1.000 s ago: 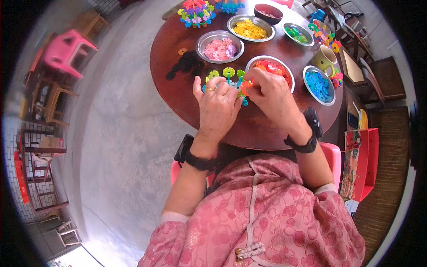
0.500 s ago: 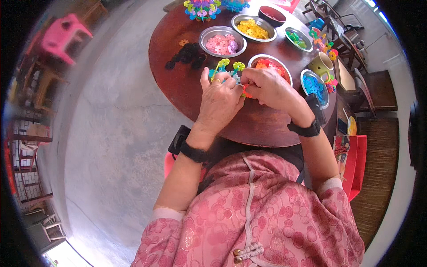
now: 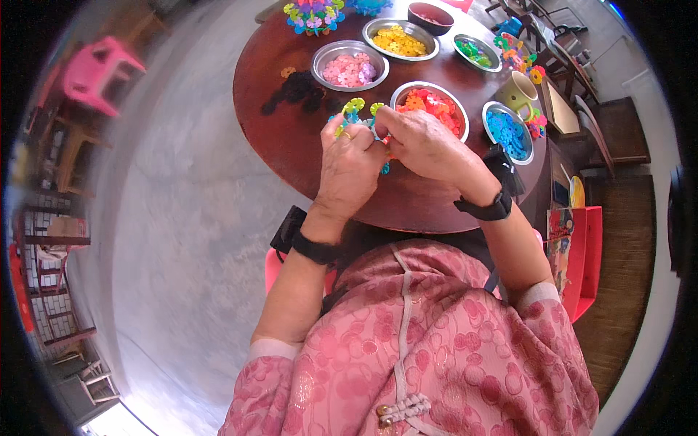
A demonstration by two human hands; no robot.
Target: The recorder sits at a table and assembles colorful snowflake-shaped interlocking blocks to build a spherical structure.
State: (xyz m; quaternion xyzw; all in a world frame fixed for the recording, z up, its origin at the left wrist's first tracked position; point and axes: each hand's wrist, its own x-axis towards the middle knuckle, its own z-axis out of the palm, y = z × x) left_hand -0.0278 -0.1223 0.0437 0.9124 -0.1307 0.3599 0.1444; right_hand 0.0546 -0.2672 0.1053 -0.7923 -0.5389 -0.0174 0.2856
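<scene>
My left hand point(image 3: 350, 166) and my right hand point(image 3: 435, 147) meet over the near part of the table, both closed on a small build of interlocking plastic flower discs point(image 3: 353, 109). Yellow-green discs stick up beyond my fingers, with light blue ones under them. A bit of red-orange and a blue disc show below the fingertips; the exact joint is hidden by my fingers. Just beyond my right hand stands a metal bowl point(image 3: 395, 94) of red-orange discs point(image 3: 435, 109).
Metal bowls hold pink discs point(image 3: 347, 70), yellow discs point(image 3: 398, 41), green discs point(image 3: 474, 52) and blue discs point(image 3: 507, 132). Black discs point(image 3: 294, 94) lie loose on the round brown table point(image 3: 254, 116). A yellow-green mug point(image 3: 513, 91) stands at right, a multicoloured disc build point(image 3: 314, 16) at the back.
The view has shifted a little, so the table sits slightly further left and up. My right hand has turned and closed in over the build; a blue disc now shows beneath the fingers.
</scene>
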